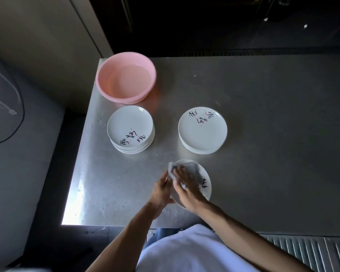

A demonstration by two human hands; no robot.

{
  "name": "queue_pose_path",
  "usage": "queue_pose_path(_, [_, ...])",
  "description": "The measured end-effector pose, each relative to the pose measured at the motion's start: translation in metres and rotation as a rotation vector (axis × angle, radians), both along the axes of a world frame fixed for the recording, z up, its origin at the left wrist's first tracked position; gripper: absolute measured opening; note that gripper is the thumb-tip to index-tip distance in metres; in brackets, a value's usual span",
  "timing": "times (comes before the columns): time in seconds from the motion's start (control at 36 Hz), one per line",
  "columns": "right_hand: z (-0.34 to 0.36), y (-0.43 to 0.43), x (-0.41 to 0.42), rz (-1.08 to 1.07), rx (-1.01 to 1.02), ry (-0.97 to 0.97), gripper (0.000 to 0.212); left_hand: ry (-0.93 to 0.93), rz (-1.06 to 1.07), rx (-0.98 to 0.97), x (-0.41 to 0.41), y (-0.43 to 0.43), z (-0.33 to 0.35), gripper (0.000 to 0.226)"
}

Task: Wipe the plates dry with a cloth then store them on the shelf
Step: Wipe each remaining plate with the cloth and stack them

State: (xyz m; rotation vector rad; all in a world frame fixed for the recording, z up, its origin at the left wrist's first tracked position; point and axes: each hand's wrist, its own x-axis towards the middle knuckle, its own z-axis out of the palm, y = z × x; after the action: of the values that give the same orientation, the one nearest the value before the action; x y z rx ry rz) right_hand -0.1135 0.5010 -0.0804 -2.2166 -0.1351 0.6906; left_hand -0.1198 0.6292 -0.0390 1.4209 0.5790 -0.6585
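Note:
A white plate point(205, 185) with black brush lettering is held tilted above the steel table near its front edge. My left hand point(162, 190) grips the plate's left rim. My right hand point(186, 185) presses a grey cloth point(192, 166) flat against the plate's face; the cloth is blurred and covers most of the plate. Two stacks of matching plates stand further back: a taller stack point(131, 129) on the left and a lower stack point(202, 129) on the right.
A pink plastic basin point(126, 77) holding water stands at the table's back left corner, touching distance from the left stack. The steel table point(273, 134) stretches to the right. A ribbed metal surface point(310, 250) lies at the lower right. Behind the table is dark.

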Motion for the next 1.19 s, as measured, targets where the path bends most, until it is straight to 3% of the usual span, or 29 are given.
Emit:
queue_pose_path(0.08, [0.002,-0.005,0.000,0.113,0.110,-0.010,0.051,0.000,0.014,0.014,-0.003,0.002,-0.003,0.031])
queue_pose_path(0.19, [-0.002,-0.016,0.013,-0.093,-0.381,0.063,0.058,0.006,0.177,-0.002,-0.008,0.004,-0.007,0.029])
queue_pose_path(0.22, [0.003,-0.015,0.015,-0.157,-0.427,0.080,0.059,0.002,0.216,0.005,-0.008,0.005,-0.008,0.025])
queue_pose_path(0.25, [0.001,-0.013,0.017,-0.193,-0.404,0.085,0.060,-0.006,0.247,0.025,-0.008,0.006,-0.009,0.019])
queue_pose_path(0.31, [0.002,-0.006,0.015,-0.194,-0.165,0.092,0.059,0.014,0.265,0.077,-0.003,0.009,-0.010,0.007])
queue_pose_path(0.36, [0.007,0.000,0.010,-0.078,0.153,0.064,0.055,0.014,0.222,0.088,-0.001,0.011,-0.011,0.010])
queue_pose_path(0.42, [0.013,0.003,0.007,0.112,0.235,0.005,0.048,0.005,0.193,0.028,-0.002,0.012,-0.009,0.014])
queue_pose_path(0.5, [0.007,-0.003,0.010,0.217,0.006,-0.016,0.050,0.024,0.213,-0.066,-0.010,0.015,-0.006,0.033])
queue_pose_path(0.58, [-0.002,-0.009,0.017,-0.058,-0.341,0.116,0.060,0.049,0.187,-0.087,-0.013,0.014,-0.009,0.060])
queue_pose_path(0.64, [-0.003,-0.006,0.016,-0.105,-0.413,0.119,0.062,0.048,0.127,-0.070,-0.013,0.012,-0.007,0.068])
queue_pose_path(0.69, [-0.003,0.001,0.010,-0.023,-0.251,0.086,0.058,0.020,0.087,-0.075,-0.013,0.008,-0.005,0.066])
queue_pose_path(0.75, [-0.003,0.001,0.004,0.074,0.020,0.051,0.053,-0.007,0.072,-0.090,-0.014,0.007,-0.003,0.050])
queue_pose_path(0.81, [-0.006,-0.005,0.001,0.166,0.110,0.029,0.065,-0.009,0.077,-0.104,-0.015,0.008,-0.002,0.039])
queue_pose_path(0.86, [-0.008,-0.010,0.005,0.164,-0.019,0.047,0.076,0.015,0.095,-0.128,-0.016,0.012,-0.003,0.055])
queue_pose_path(0.92, [-0.007,-0.013,0.012,0.008,-0.251,0.101,0.064,0.031,0.137,-0.173,-0.017,0.015,-0.006,0.070])
queue_pose_path(0.97, [0.001,-0.008,0.018,-0.136,-0.373,0.127,0.060,0.047,0.209,-0.192,-0.018,0.014,-0.011,0.071])
queue_pose_path(1.03, [0.007,0.000,0.021,-0.195,-0.261,0.152,0.059,0.060,0.290,-0.185,-0.016,0.011,-0.010,0.056])
queue_pose_path(1.11, [0.014,0.008,0.014,-0.161,0.100,0.126,0.055,0.064,0.338,-0.043,-0.009,0.011,-0.010,0.018])
queue_pose_path(1.19, [0.021,0.007,0.008,0.079,0.182,0.066,0.050,0.072,0.298,0.012,-0.005,0.015,-0.011,0.021])
